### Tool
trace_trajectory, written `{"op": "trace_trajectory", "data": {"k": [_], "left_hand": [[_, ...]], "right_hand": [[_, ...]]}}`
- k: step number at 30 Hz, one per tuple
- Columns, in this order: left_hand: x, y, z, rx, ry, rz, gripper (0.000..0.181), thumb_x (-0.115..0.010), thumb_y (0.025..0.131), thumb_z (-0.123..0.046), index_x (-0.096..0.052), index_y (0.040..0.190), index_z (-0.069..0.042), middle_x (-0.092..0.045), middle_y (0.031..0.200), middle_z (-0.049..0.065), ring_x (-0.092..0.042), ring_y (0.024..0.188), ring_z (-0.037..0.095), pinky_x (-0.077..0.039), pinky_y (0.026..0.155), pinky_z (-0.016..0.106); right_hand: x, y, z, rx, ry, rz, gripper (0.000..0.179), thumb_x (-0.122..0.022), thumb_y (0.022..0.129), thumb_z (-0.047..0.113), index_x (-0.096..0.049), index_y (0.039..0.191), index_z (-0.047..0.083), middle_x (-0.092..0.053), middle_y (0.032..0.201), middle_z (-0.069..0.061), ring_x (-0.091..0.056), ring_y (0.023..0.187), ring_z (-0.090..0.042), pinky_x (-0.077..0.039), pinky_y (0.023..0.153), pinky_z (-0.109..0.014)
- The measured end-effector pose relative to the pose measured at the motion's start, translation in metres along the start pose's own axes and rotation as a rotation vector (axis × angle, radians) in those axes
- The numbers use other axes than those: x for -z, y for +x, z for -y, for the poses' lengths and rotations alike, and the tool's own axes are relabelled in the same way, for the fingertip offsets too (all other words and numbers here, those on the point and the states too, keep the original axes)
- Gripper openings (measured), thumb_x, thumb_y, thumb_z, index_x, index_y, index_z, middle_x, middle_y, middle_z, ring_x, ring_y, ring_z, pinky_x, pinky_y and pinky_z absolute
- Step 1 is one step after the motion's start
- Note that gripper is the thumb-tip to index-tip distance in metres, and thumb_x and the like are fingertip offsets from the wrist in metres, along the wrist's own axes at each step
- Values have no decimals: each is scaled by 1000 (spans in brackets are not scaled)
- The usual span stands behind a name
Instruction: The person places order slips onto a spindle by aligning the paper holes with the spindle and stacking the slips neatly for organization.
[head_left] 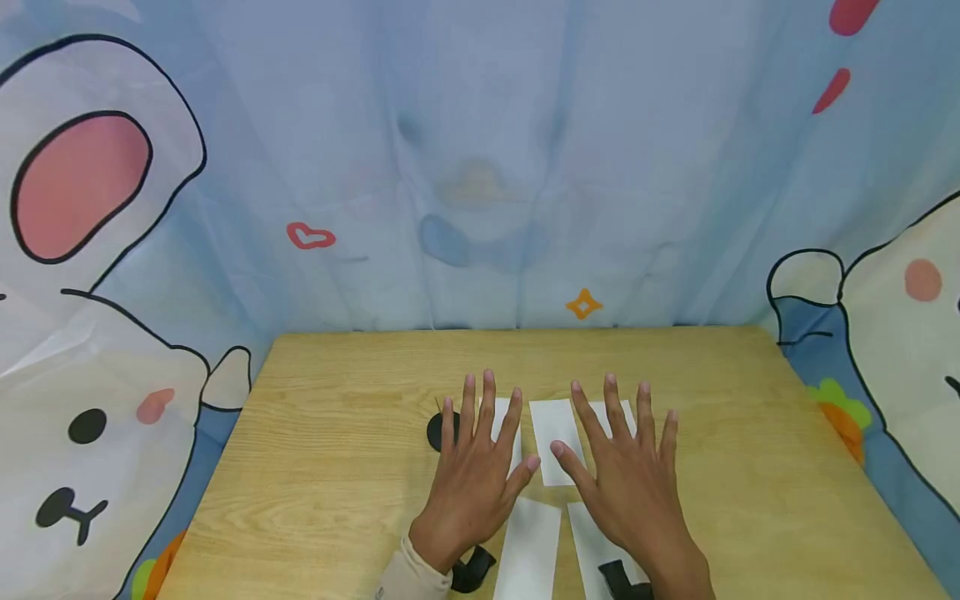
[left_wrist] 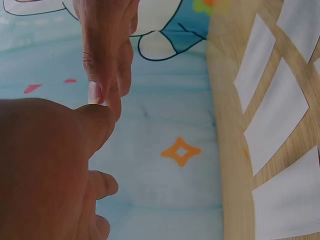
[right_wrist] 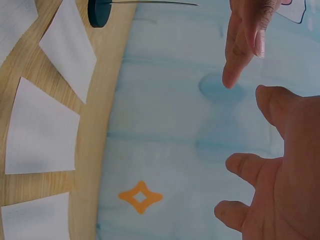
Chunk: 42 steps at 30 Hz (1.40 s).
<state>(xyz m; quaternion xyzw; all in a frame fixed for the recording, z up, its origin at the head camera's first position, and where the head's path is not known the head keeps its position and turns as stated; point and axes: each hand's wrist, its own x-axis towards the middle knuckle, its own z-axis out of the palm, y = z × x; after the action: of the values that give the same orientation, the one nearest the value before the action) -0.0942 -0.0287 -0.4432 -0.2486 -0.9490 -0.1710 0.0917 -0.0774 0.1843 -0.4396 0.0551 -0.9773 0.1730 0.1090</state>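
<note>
Wooden table point(head_left: 750, 467), left hand point(head_left: 474, 475) and right hand point(head_left: 633, 479) spread, apparently 5 white papers point(head_left: 557, 446) beneath.

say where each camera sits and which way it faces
Head: head-worn, facing forward and down at the pale wooden tabletop; left hand and right hand show.
Left wrist: wrist-worn, facing light-blue printed cloth; left hand near, right hand beyond.
Right wrist: wrist-worn, facing that cloth; right hand near, left hand beyond.
Wrist views share: orange four-pointed star, white rectangular papers.
</note>
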Motion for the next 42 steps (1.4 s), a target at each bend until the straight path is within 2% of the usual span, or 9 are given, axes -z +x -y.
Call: {"op": "trace_trajectory", "data": {"k": [11, 17, 21, 27, 33, 38, 42], "left_hand": [[-4, -7, -6, -27, -29, -12, 71, -33, 113, -56, -28, 169, -12, -5, 178, 23, 0, 166, 44, -12, 127, 72], [-10, -12, -6, -12, -76, -25, 72, -35, 112, -58, -28, 169, -14, -4, 179, 18, 0, 167, 40, -9, 127, 73], [-15, -18, -7, 4, -101, -55, 72, -35, 112, -59, -29, 169, -16, -3, 180, 14, -1, 168, 38, -9, 127, 73], [-23, -28, -8, 23, -81, -134, 67, -39, 112, -58, -35, 168, -21, -15, 179, 13, -9, 168, 35, -15, 126, 72], [-33, -40, -5, 58, -88, -205, 62, -54, 107, -56, -48, 160, -24, -30, 175, 11, -18, 166, 33, -19, 125, 67], [-41, -48, -2, 58, -62, -290, 65, -74, 97, -49, -56, 154, -23, -42, 169, 10, -28, 162, 34, -22, 122, 63], [-45, -53, -1, 54, -53, -342, 68, -82, 90, -46, -59, 150, -23, -48, 166, 9, -35, 159, 34, -23, 121, 60]], "right_hand": [[2, -15, -7, -17, 36, -44, 71, -53, 107, 56, -29, 169, 32, -20, 176, -22, -4, 163, -53, 5, 125, -76], [-2, -19, -6, -8, 60, -45, 70, -56, 107, 54, -32, 169, 32, -22, 175, -22, -8, 163, -53, 0, 126, -75], [-5, -19, -5, 6, 69, -58, 70, -59, 106, 52, -33, 168, 33, -28, 173, -23, -13, 162, -53, -3, 126, -75], [-9, -18, -2, 30, 96, -68, 72, -66, 103, 47, -36, 167, 33, -38, 169, -22, -20, 161, -52, -9, 125, -75], [-17, -15, -1, 85, 133, -108, 73, -76, 97, 39, -45, 163, 30, -50, 162, -20, -32, 157, -50, -19, 121, -75], [-23, -12, -3, 148, 168, -152, 75, -84, 90, 31, -52, 159, 28, -61, 152, -18, -44, 149, -47, -27, 117, -72], [-29, -13, -4, 176, 213, -150, 75, -88, 86, 27, -57, 155, 28, -66, 147, -13, -50, 145, -43, -29, 117, -68]]}}
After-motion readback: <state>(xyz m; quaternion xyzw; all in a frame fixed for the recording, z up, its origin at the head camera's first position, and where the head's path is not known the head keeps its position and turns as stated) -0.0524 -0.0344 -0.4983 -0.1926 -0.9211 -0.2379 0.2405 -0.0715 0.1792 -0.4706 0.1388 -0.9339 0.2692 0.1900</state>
